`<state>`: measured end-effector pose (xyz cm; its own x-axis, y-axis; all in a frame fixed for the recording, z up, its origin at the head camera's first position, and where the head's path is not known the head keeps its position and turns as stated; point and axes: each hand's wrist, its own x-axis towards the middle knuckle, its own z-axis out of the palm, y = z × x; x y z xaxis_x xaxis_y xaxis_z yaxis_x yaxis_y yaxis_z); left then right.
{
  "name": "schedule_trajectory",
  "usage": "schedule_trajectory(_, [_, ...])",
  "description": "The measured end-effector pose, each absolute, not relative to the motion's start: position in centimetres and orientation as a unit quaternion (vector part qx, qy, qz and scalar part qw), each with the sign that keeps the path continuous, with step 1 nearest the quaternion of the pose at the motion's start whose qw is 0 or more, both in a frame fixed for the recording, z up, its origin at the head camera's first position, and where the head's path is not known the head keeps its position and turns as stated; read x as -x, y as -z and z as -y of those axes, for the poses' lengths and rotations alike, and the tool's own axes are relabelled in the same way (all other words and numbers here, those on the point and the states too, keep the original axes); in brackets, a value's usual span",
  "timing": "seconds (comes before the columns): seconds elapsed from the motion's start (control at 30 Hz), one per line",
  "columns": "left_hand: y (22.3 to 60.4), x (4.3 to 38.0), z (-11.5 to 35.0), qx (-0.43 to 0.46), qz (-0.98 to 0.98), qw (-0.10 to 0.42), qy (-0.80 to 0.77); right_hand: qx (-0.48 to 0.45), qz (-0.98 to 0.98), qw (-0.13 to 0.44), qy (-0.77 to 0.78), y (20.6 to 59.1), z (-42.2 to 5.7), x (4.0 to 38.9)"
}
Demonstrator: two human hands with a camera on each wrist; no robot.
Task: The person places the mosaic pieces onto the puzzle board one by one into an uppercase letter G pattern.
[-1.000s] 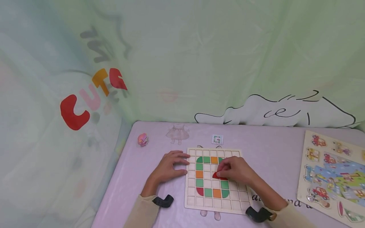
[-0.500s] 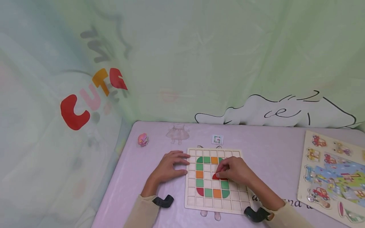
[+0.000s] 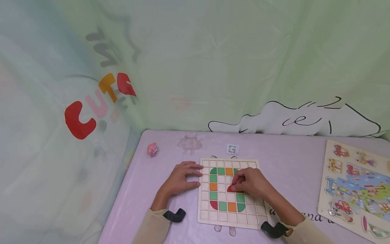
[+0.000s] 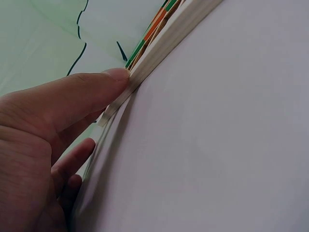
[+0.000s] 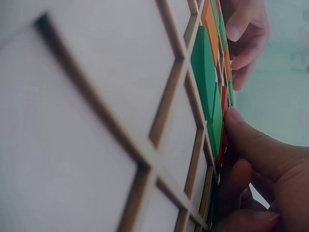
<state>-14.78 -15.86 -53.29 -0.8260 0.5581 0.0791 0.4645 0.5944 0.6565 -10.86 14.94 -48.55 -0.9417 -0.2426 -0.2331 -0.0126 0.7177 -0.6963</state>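
Note:
In the head view a pale wooden grid board point(image 3: 254, 220) lies on the table, with green, orange and red tiles set in a ring. My right hand point(image 3: 251, 181) is over the ring's right side, thumb and fingertips pinching a red tile point(image 3: 230, 188) at the board's surface. Part of that red area is hidden under the fingers. My left hand point(image 3: 180, 179) rests at the board's left edge with its fingers spread. In the left wrist view, the thumb point(image 4: 104, 84) touches the board's side. Green tiles point(image 5: 205, 72) sit near my right thumb in the right wrist view.
A small printed pattern card point(image 3: 232, 149) lies behind the board. To the far left is a pink ornament point(image 3: 152, 149). A picture puzzle board point(image 3: 323, 189) occupies the table's right side. A printed curtain point(image 3: 213, 67) hangs along the back and left.
The red tile under my right hand has shifted slightly and looks flatter against the board. The right hand has barely moved; the left hand stays put.

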Motion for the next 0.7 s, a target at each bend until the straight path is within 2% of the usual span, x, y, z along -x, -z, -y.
schedule_trajectory(0.7, [53.03,14.67,15.72,-0.285,-0.891,0.063,-0.349,0.076,-0.911,0.164,0.371,48.08,-15.9,10.79])
